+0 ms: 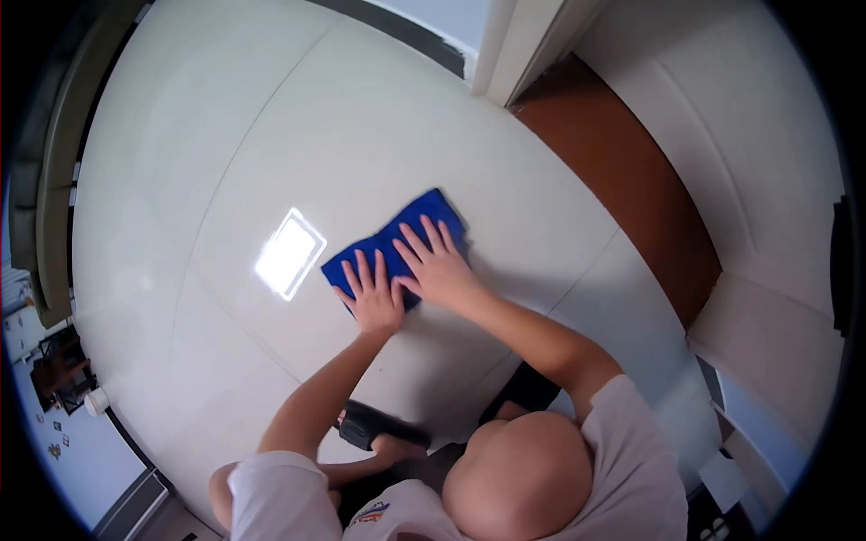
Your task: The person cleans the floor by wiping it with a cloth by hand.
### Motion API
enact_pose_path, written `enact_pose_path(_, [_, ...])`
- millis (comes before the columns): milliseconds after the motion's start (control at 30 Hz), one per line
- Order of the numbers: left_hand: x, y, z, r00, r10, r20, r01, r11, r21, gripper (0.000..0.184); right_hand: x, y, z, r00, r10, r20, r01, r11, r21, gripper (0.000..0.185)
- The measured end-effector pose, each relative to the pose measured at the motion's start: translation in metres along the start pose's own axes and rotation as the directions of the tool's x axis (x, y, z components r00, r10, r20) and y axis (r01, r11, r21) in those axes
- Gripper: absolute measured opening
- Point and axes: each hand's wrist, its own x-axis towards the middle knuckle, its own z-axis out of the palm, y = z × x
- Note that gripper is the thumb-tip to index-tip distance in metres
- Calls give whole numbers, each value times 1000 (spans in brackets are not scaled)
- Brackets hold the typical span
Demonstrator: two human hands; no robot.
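Note:
A blue cloth (388, 237) lies spread on the glossy, light-tiled floor (298, 108). My left hand (372, 296) rests flat on its left part, fingers spread apart and pointing away from me. On the right part lies my right hand (440, 269), palm down with its fingers stretched out. The two hands are side by side, with the right thumb close to the left hand. Around them the cloth's far edge and its two outer corners show, while its near edge is partly covered by the hands.
A door frame (532, 45) and a reddish-brown threshold (622, 144) border the floor at the right, by a pale door (722, 117). A sofa (54, 180) stands along the far left. My foot in a dark slipper (365, 426) is close below my arms. Light reflects off the tiles.

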Motion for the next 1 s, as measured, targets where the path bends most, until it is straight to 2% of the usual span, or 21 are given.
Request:
enact_pose_path(67, [40, 17, 1, 988, -130, -84, 128, 991, -21, 69, 45, 30, 0, 999, -35, -40, 29, 991, -134, 72])
enact_pose_path(133, [88, 30, -5, 972, -212, -97, 206, 976, -69, 67, 96, 57, -6, 998, -43, -52, 32, 980, -199, 70])
enact_pose_path(267, [187, 53, -27, 957, -290, -3, 287, 949, -132, 71, 163, 102, -27, 994, 40, -103, -66, 961, -269, 64])
enact_pose_path(333, [208, 73, -33, 949, -312, 47, 315, 932, -179, 71, 167, 119, -35, 990, 81, -112, -106, 963, -249, 62])
enact_pose_path(467, [199, 111, -25, 987, -148, -62, 142, 986, -92, 70, 134, 152, -53, 975, 160, -154, -189, 962, -198, 62])
enact_pose_path(600, [164, 154, -13, 988, 76, -136, -85, 995, -57, 70, 51, 167, -61, 934, 266, -239, -307, 939, -153, 61])
enact_pose_path(667, [142, 173, -7, 968, 223, -116, -226, 974, -16, 70, -1, 167, -60, 892, 340, -299, -391, 912, -128, 64])
enact_pose_path(733, [119, 189, -4, 926, 370, -80, -372, 928, -13, 71, -52, 161, -63, 850, 443, -284, -497, 855, -153, 65])
enact_pose_path(800, [108, 205, -6, 891, 454, -28, -454, 891, -13, 70, -89, 154, -68, 818, 506, -274, -558, 813, -164, 64])
enact_pose_path(933, [128, 227, -10, 829, 559, 18, -559, 829, 19, 71, -84, 156, -75, 773, 578, -261, -624, 766, -152, 65])
enact_pose_path(1000, [148, 244, -9, 818, 574, -21, -574, 819, 25, 69, -62, 188, -91, 773, 563, -293, -616, 776, -133, 69])
